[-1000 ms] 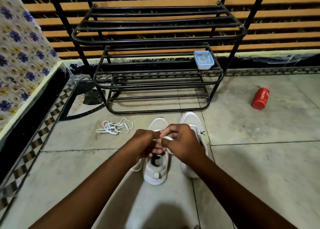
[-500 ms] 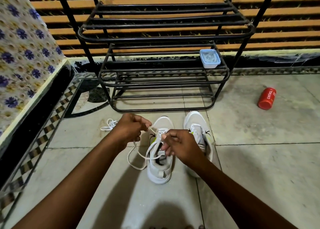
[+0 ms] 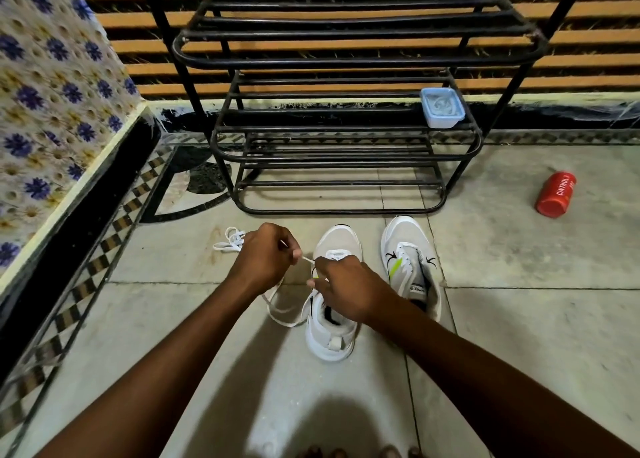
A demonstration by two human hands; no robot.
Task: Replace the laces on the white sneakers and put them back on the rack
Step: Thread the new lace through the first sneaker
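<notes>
Here, left hand (image 3: 265, 260) pinches the lace (image 3: 282, 319) — drawn taut leftward from the left sneaker (image 3: 332, 319); right hand (image 3: 346, 286) curled over its eyelets, pinching lace — sneaker directly beneath.

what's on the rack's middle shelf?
A lidded blue tub sits at the right end of the rack's middle shelf. No shoes there. The top shelf's bars cover part of it, and the tub's contents are unclear.

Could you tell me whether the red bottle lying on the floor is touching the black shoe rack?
Apart. The head view shows bare floor tile between the red bottle and the black shoe rack.
</notes>
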